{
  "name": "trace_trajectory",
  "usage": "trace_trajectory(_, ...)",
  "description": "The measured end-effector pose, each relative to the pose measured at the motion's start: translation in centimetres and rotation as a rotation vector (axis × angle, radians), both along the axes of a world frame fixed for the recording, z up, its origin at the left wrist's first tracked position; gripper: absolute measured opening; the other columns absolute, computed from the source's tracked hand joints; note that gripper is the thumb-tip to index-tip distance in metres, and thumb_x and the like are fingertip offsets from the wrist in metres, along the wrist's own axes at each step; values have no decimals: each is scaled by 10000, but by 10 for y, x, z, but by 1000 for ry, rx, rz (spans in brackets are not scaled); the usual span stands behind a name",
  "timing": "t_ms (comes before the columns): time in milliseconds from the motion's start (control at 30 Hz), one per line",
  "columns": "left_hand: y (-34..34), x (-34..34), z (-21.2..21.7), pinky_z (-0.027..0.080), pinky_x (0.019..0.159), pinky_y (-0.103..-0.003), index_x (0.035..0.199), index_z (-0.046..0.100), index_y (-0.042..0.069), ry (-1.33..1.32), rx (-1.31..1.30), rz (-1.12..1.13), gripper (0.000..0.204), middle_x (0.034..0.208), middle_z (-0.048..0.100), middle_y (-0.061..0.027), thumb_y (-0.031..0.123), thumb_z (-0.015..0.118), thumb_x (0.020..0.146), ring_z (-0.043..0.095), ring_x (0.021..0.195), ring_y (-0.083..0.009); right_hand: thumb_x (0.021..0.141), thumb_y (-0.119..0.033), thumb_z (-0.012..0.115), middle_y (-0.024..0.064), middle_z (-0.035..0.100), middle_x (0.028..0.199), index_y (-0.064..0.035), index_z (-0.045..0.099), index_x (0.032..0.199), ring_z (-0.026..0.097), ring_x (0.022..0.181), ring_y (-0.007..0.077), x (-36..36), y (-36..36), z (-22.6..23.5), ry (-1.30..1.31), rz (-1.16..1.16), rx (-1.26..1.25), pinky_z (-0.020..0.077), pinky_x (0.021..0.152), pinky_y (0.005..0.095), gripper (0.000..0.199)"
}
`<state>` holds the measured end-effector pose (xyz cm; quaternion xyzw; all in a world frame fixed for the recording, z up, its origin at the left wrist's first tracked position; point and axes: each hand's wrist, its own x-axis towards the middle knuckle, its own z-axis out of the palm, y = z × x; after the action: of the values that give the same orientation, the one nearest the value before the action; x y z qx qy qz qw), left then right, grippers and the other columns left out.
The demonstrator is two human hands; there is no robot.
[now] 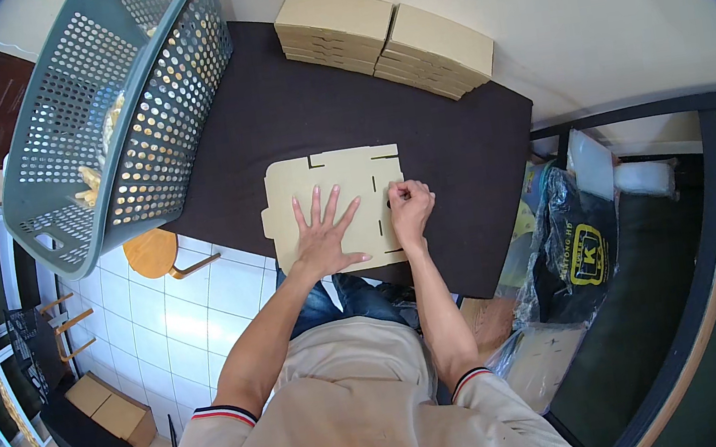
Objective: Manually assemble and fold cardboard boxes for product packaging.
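Observation:
A flat, die-cut cardboard box blank [347, 175] lies on the dark-covered table [466, 176] in front of me, with slots cut near its right side and far edge. My left hand [322, 242] rests palm down on its middle, fingers spread wide. At the right edge of the blank, my right hand [412, 209] is closed, its fingers curled and gripping the edge. A small dark spot shows beside the right fingers; I cannot tell if it is a slot or a thing held.
Two stacks of folded cardboard boxes [339, 20] stand at the table's far side against the wall. A grey-green perforated plastic basket [167, 131] is at the left. Below it is a wooden stool [152, 252]. Plastic-wrapped packages [568, 249] lie to the right, beside a dark frame [705, 284].

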<state>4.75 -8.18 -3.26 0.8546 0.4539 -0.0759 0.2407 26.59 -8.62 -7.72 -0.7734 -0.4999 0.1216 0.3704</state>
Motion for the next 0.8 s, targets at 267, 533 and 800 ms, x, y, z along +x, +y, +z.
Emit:
trace_trajectory(267,3,0,7,-158,1220,-796,1761,163,352,30,-37,6,1250,1840,27,-150,834,739,762,-101,1666,-477,880,-106,810,102,701,776,-31,750,822,642,803,298,-1,-2,4,17,24,-31,421,806,453,113)
trace_trajectory(533,4,-1,3,-156,1218,-799,1761,169,350,7,-44,4,1246,1839,29,-156,818,752,764,-100,1666,-477,878,-100,810,99,705,771,-36,750,818,645,806,294,-2,15,2,-1,-3,-32,422,815,450,107)
trace_trajectory(800,2,-3,-1,-170,1205,-799,1763,172,337,-6,-35,-2,1281,1832,16,-194,838,762,743,-112,1656,-505,884,-88,798,103,710,800,-30,745,823,657,824,302,-2,47,0,4,0,-32,430,831,456,100)
